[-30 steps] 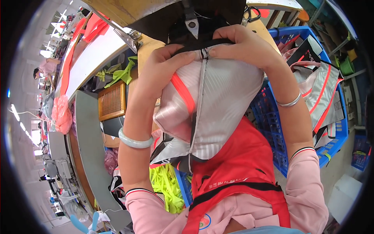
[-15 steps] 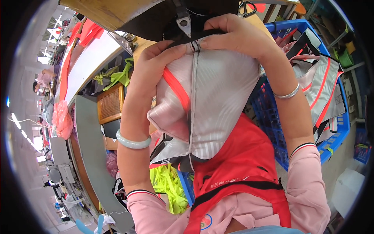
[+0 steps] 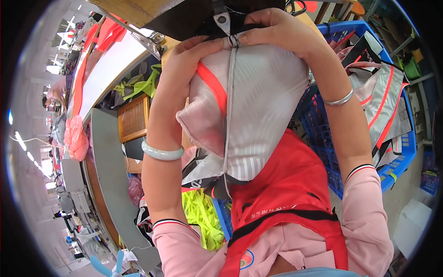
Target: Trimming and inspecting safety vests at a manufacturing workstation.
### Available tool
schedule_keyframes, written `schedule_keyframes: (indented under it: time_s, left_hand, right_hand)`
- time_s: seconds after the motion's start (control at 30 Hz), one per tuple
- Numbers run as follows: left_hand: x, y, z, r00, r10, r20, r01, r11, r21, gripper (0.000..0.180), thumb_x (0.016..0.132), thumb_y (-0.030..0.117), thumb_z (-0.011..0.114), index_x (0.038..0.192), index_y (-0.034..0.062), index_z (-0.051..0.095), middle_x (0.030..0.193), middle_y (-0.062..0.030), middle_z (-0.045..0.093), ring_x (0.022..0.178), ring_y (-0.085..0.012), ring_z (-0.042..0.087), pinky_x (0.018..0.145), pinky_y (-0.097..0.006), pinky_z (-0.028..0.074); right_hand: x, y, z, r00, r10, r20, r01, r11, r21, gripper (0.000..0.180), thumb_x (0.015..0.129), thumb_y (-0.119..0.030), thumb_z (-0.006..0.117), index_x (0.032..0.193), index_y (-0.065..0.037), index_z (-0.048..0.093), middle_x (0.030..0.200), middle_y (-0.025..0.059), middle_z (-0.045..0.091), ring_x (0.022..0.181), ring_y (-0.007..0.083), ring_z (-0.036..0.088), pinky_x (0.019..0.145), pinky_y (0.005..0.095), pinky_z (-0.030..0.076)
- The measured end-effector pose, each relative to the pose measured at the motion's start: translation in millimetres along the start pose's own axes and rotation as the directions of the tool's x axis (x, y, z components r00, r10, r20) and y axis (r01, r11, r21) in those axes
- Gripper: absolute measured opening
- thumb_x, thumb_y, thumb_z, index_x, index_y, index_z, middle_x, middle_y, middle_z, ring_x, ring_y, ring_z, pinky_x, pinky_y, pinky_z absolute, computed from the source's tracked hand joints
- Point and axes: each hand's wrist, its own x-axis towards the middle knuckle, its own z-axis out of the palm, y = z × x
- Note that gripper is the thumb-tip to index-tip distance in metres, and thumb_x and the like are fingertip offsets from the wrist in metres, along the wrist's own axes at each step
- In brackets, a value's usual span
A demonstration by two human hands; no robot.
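Note:
A silver-grey fabric piece [image 3: 265, 97] hangs between my hands, with a piped seam down its middle and a red stripe on the left. My left hand [image 3: 191, 55] pinches its upper edge between thumb and fingers. Just right of the seam, my right hand [image 3: 279, 34] grips the same edge, thumb on top. Directly above the seam's top end is a pointed metal piece [image 3: 222, 19] with a round hole, in front of a dark surface. Some fingertips are hidden behind the cloth and its dark upper edge. The lower part of the fabric hangs over my red apron [image 3: 290, 180].
A blue plastic basket [image 3: 400, 164] on the right holds grey, red-striped fabric pieces [image 3: 385, 99]. Yellow-green strips [image 3: 203, 221] lie below my left forearm. Black-handled scissors [image 3: 295, 6] rest at the top. To the left stand a wooden-framed panel [image 3: 134, 118] and a white tabletop [image 3: 108, 69].
Both hands and the upper edge of the fabric have shifted slightly up in the picture, closer to the pointed metal piece. Both hands keep their hold.

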Motion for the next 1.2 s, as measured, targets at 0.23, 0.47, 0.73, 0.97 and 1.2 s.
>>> schedule_keyframes:
  time_s: [0.23,0.47,0.73,0.97,1.2]
  left_hand:
    - [-36.4,-7.4,-19.4,0.996,0.074,-0.052,-0.075,0.997,-0.017,0.021,0.083,0.007,0.065,0.102,-0.0006,0.063,0.087,-0.0064,0.065,0.077,-0.0124,0.062,0.07,-0.026,0.052]
    - [-82.0,-23.1,25.1,0.95,0.094,0.299,-0.146,0.977,0.156,0.029,0.087,0.008,0.062,0.115,0.0008,0.06,0.107,-0.0038,0.064,0.096,-0.0096,0.058,0.086,-0.025,0.047]
    - [-101.5,-50.7,53.3,0.899,0.257,0.355,-0.311,0.945,0.101,0.02,0.085,0.009,0.064,0.105,0.0023,0.065,0.082,0.0001,0.063,0.076,-0.0057,0.055,0.068,-0.023,0.047]
    - [-134.7,-112.6,36.8,0.73,0.409,0.547,-0.487,0.873,-0.002,0.023,0.091,0.017,0.058,0.101,-0.0038,0.06,0.107,-0.0162,0.06,0.102,-0.0278,0.055,0.093,-0.038,0.04]
    - [-145.2,-127.0,68.4,0.79,0.492,0.365,-0.609,0.697,0.379,0.017,0.084,0.018,0.062,0.081,0.0021,0.059,0.075,-0.0144,0.056,0.077,-0.0336,0.052,0.069,-0.042,0.041]
  right_hand:
    - [-48.7,24.1,-33.1,0.996,-0.088,0.027,0.089,0.995,-0.046,0.028,0.079,-0.027,0.068,0.09,-0.002,0.065,0.075,-0.0018,0.059,0.072,0.0057,0.053,0.065,0.022,0.043]
    - [-131.5,28.5,-24.7,0.964,-0.046,0.261,0.036,0.998,0.045,0.039,0.08,-0.027,0.071,0.109,-0.003,0.061,0.094,0.0031,0.058,0.082,0.0124,0.054,0.072,0.0251,0.044]
    - [-150.6,25.7,18.3,0.959,-0.097,0.265,0.07,0.991,0.11,0.039,0.078,-0.022,0.071,0.106,0.003,0.059,0.078,0.0146,0.06,0.071,0.0242,0.06,0.066,0.0326,0.046]
    - [-230.4,96.2,-6.2,0.986,0.157,-0.05,-0.076,0.702,0.708,0.035,0.082,-0.009,0.062,0.114,0.001,0.055,0.106,0.0059,0.062,0.093,0.016,0.06,0.085,0.0309,0.046]
    - [-204.7,-2.9,4.8,0.917,-0.303,-0.26,0.261,0.947,-0.185,0.063,0.073,-0.02,0.072,0.126,0.005,0.048,0.124,0.0136,0.054,0.114,0.0233,0.05,0.097,0.0346,0.038]
